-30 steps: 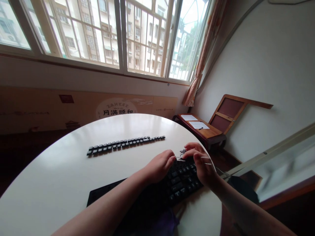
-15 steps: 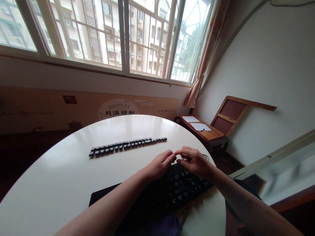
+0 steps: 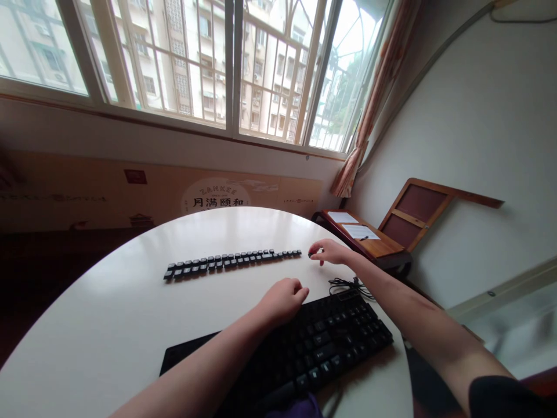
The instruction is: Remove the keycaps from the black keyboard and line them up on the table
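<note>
A black keyboard (image 3: 324,348) lies at the table's near edge, partly hidden by my left forearm. My left hand (image 3: 285,299) is over its far edge with the fingers curled closed; what they hold, if anything, is hidden. Past the keyboard, my right hand (image 3: 328,252) pinches a small black keycap (image 3: 310,254) just above the tabletop. To its left, black keycaps (image 3: 226,262) lie in two long rows, and the pinched one is close to the rows' right end.
The round white table (image 3: 108,302) holds everything. A coiled black cable (image 3: 348,284) lies behind the keyboard, under my right forearm. Beyond the table stands a wooden bench (image 3: 369,244) with papers (image 3: 360,232) and a pen. A barred window is ahead.
My right hand has moved away from my left hand, forward to the end of the keycap rows, with a keycap in its fingers. The left hand stays over the keyboard's far edge.
</note>
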